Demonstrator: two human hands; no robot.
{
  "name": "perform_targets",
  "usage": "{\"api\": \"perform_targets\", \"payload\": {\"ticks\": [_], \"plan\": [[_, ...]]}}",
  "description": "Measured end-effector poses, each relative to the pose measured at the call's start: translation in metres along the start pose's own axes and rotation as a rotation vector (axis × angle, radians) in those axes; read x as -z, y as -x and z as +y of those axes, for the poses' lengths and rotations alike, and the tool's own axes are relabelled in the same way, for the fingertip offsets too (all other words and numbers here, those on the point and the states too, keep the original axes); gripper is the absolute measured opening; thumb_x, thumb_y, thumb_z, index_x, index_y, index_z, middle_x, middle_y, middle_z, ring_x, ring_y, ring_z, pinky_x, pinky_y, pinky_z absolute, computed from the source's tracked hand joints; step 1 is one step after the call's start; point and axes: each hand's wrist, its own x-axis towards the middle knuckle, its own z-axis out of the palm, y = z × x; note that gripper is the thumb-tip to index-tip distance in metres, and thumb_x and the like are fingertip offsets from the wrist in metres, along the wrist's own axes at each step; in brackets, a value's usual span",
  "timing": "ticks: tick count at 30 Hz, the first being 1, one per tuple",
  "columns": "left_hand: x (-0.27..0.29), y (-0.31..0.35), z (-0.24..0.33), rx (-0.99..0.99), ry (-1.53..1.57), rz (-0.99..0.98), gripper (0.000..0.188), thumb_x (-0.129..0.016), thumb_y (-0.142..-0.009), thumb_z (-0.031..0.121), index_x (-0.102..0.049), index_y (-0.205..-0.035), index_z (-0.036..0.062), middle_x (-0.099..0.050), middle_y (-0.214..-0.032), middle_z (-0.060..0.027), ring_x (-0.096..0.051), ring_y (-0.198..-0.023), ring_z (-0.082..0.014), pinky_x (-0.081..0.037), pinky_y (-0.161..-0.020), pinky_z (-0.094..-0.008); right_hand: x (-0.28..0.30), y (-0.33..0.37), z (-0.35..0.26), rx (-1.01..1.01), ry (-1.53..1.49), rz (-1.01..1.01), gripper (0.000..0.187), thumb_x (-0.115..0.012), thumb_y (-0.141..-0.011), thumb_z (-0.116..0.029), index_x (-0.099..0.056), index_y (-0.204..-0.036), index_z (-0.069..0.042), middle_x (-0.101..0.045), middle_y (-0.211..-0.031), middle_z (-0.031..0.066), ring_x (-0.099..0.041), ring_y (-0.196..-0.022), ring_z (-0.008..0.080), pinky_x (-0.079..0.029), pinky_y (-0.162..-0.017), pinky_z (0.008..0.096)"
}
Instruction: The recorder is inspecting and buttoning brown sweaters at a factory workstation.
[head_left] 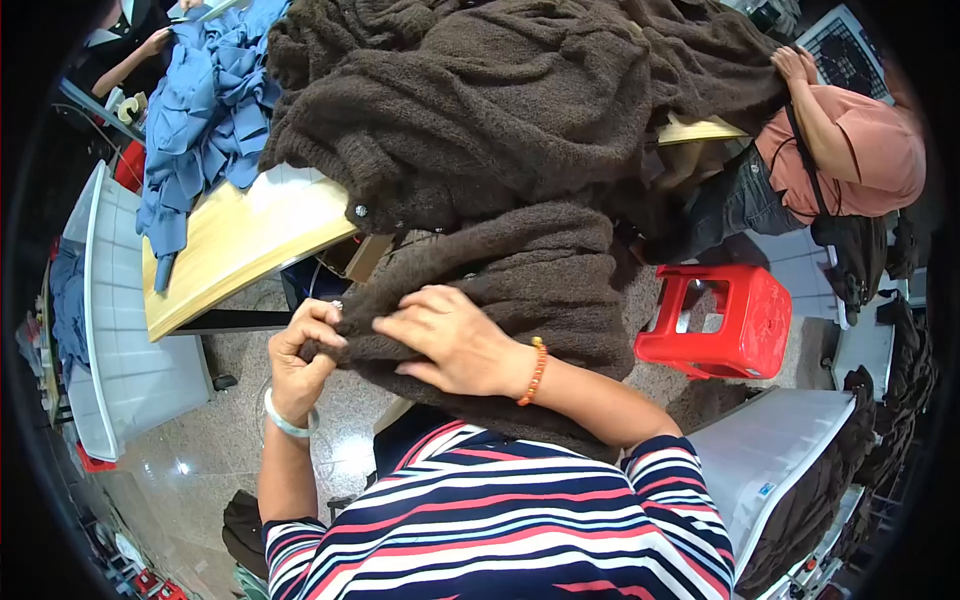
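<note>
— What is in the person's hands?

— A dark brown fuzzy knit garment point(520, 280), draped from the wooden table point(250, 235) down into the lap at the centre of the view. The left hand point(300, 355), at about 8 o'clock from centre and wearing a pale bangle point(288, 420), is closed into a fist, pinching a fold of the knit's edge between thumb and curled fingers. The right hand point(450, 340), just beside it toward 3 o'clock, lies on the same fold with fingers bent and pressed down on the cloth; an orange bead bracelet point(537, 370) circles that wrist. Whether the right thumb grips underneath cannot be told.

— And the rest of the brown knitwear?

— A large heap of the same brown knit point(500, 100) covers the table at 12 o'clock, with a small shiny button point(360, 211) showing at its lower edge.

— What surrounds the worker?

— A pile of blue cloth point(200, 110) lies on the table toward 10 o'clock, where another person's hand point(155, 42) reaches it. At 2 o'clock a second person in a salmon shirt point(880, 150) leans over the heap. A red plastic stool point(720, 320) stands on the floor at 3 o'clock. The worker's striped top point(500, 520) fills 6 o'clock.
</note>
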Motion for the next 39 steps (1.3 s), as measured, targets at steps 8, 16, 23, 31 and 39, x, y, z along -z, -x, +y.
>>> {"api": "perform_targets", "payload": {"ticks": [8,16,23,31,39], "plan": [[0.086,0.006,0.005,-0.149,0.092,0.454,0.015,-0.060,-0.087,-0.008,-0.059,-0.080,0.0053,-0.060,-0.098,-0.0072,-0.056,-0.098,-0.0176,-0.041,-0.095,-0.0313,0.107,0.040,0.003,-0.420,-0.048,-0.394,0.037,-0.078,-0.079,-0.036,-0.064,-0.093,-0.005,-0.065,-0.074,0.0159,-0.064,-0.068,0.0347,-0.050,-0.060,0.0390],[0.044,-0.016,0.004,-0.012,-0.244,0.100,0.013,-0.054,-0.075,-0.009,-0.058,-0.075,0.0036,-0.059,-0.092,-0.0058,-0.055,-0.088,-0.0159,-0.044,-0.084,-0.0298,0.209,0.143,-0.016,-0.954,0.375,0.054,0.031,-0.064,-0.065,0.006,-0.069,-0.093,-0.004,-0.069,-0.076,0.0121,-0.069,-0.071,0.0219,-0.052,-0.067,0.0302],[-0.003,0.019,-0.054,0.316,-0.265,-0.288,0.022,-0.053,-0.065,-0.007,-0.064,-0.083,-0.0017,-0.059,-0.095,-0.0074,-0.057,-0.091,-0.0188,-0.044,-0.084,-0.0293,0.137,0.150,0.026,-0.786,0.387,-0.015,0.062,-0.059,-0.063,0.011,-0.064,-0.119,-0.015,-0.064,-0.121,0.0065,-0.064,-0.107,0.0316,-0.055,-0.083,0.0369],[-0.006,0.008,-0.037,0.166,-0.263,-0.059,0.023,-0.054,-0.065,-0.008,-0.066,-0.083,-0.0015,-0.057,-0.105,-0.0111,-0.054,-0.102,-0.0223,-0.040,-0.092,-0.0305,0.126,0.122,0.065,-0.533,0.111,-0.040,0.055,-0.061,-0.059,0.006,-0.060,-0.113,-0.004,-0.062,-0.101,0.0132,-0.062,-0.096,0.0289,-0.050,-0.082,0.0356],[-0.041,0.000,-0.053,0.291,-0.126,-0.422,0.023,-0.061,-0.067,-0.004,-0.067,-0.089,-0.0001,-0.061,-0.107,-0.0105,-0.058,-0.101,-0.0216,-0.044,-0.091,-0.0322,0.159,0.199,0.049,-0.864,0.486,0.175,0.030,-0.064,-0.063,0.008,-0.054,-0.089,-0.004,-0.054,-0.094,0.0119,-0.058,-0.086,0.0287,-0.048,-0.077,0.0366]]}}
